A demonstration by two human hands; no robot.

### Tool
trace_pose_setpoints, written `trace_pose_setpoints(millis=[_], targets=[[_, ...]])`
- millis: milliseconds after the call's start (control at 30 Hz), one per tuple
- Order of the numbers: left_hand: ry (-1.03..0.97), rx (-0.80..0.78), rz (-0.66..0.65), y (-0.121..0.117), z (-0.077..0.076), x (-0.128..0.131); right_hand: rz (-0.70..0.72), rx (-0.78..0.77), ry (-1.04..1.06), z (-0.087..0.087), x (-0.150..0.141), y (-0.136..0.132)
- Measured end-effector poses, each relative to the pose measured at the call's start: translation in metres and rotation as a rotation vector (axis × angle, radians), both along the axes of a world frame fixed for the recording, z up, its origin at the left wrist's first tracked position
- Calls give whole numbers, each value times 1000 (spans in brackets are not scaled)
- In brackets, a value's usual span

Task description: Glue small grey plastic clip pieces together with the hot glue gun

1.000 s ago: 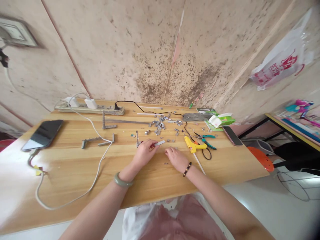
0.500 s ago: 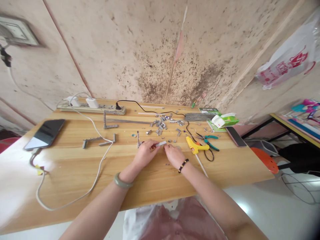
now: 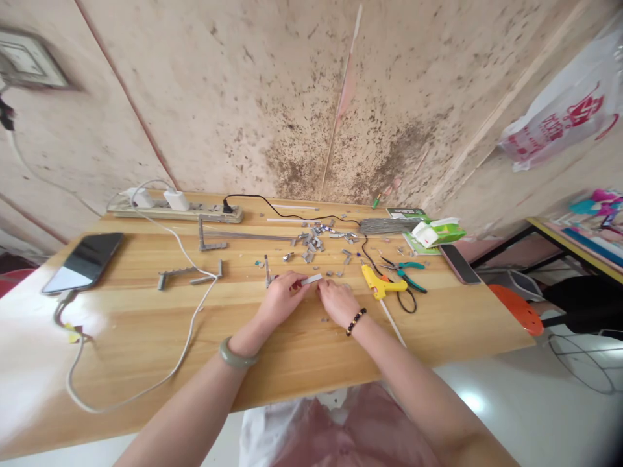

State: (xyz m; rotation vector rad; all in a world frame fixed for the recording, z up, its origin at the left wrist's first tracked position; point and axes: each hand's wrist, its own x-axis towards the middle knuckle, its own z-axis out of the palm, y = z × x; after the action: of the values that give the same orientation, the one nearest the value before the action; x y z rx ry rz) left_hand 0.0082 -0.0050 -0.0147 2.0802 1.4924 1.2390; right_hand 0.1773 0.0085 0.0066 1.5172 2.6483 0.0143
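Observation:
Between the fingers of my left hand (image 3: 282, 297) is a flat grey strip (image 3: 311, 279), pinched near its left end. My right hand (image 3: 337, 302) is closed at the strip's right end; its fingertips are bent down, and what they pinch is hidden. Just behind my left hand stands a small grey piece with an upright part (image 3: 267, 269). A loose pile of grey pieces (image 3: 311, 241) lies beyond both hands. To the right of my right hand are a yellow glue gun (image 3: 382, 283) and teal-handled pliers (image 3: 411, 266).
Grey bar assemblies (image 3: 178, 272) lie on the left, crossed by a white cable (image 3: 195, 314). A tablet (image 3: 85, 261) is at far left, a power strip (image 3: 195, 213) along the wall. A bundle of grey rods (image 3: 389, 226), a tissue pack (image 3: 438, 231) and a phone (image 3: 460, 264) sit at right.
The whole view has shifted slightly. Both hands keep nearly the same pose around the grey strip, with no clear change in what they hold.

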Motion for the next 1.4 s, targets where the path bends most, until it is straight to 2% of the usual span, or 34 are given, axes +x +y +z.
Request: trace_pose_setpoints(millis=[433, 733, 1067, 1400], targets=[[-15, 24, -1, 1, -2, -2, -101, -29, 52, -5, 1, 5], [-2, 10, 6, 0, -1, -1, -90, -10, 92, -4, 1, 3], [-19, 9, -1, 0, -1, -2, -142, -4, 90, -10, -3, 7], [-15, 20, -2, 0, 0, 0, -134, -14, 133, -6, -4, 3]])
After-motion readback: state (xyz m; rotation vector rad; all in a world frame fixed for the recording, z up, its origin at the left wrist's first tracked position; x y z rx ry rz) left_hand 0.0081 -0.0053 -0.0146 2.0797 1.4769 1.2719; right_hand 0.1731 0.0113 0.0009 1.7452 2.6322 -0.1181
